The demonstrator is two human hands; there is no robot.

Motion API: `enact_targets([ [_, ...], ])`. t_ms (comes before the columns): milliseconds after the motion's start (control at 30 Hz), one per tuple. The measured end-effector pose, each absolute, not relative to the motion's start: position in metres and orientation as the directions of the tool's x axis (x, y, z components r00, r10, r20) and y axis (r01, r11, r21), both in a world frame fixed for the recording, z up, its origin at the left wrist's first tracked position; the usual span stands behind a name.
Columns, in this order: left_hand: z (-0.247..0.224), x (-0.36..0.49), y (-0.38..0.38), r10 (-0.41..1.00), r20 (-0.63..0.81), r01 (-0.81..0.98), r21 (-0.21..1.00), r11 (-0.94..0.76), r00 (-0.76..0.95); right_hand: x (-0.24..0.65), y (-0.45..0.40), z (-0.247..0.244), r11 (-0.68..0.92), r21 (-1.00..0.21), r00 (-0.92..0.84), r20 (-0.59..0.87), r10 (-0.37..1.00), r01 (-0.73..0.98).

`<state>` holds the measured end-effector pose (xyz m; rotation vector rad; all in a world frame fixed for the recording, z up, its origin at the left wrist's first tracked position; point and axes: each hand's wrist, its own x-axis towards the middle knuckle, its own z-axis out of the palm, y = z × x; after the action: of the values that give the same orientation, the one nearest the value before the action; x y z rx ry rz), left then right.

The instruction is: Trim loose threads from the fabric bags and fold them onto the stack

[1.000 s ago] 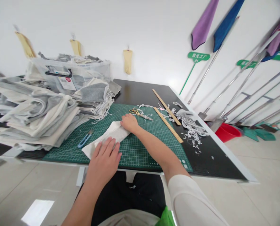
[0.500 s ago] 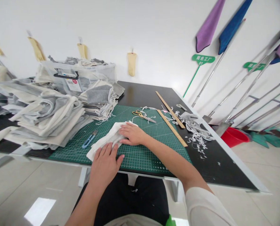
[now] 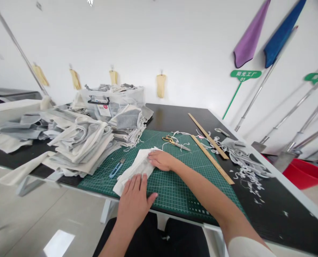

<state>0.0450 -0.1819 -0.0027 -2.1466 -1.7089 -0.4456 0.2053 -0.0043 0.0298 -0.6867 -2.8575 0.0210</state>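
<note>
Left hand (image 3: 134,200), thumb apart, is pressing the white cloth (image 3: 137,166) at lower centre; right hand (image 3: 163,160), fingers together, is flattening its upper end.

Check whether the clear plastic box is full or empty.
Full: gray and white fabric is heaped above the rim of the box.

Near desk (image 3: 177,115) edge: one mat (image 3: 172,189), one pale cloth (image 3: 140,162), one pair snips (image 3: 116,170). Mid-desk: one pair scissors (image 3: 172,141). Toward right edge: two rulers (image 3: 212,159). Far edge: one bin (image 3: 132,97). Wall (image 3: 188,46): four gloves (image 3: 160,86), two hanging cloths (image 3: 251,40).
</note>
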Motion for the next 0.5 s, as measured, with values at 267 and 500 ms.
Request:
enact_targets([
  [267, -0.01, 0.044, -0.184, 0.835, 0.503, 0.974, -0.107, -0.198, 0.225, 0.192, 0.014, 0.025, 0.801, -0.076, -0.776, 0.205, 0.596, 0.594],
  [500, -0.005, 0.03, -0.184, 0.83, 0.538, 0.989, -0.076, -0.129, 0.15, 0.203, 0.016, 0.019, 0.78, -0.104, -0.759, 0.179, 0.625, 0.617],
])
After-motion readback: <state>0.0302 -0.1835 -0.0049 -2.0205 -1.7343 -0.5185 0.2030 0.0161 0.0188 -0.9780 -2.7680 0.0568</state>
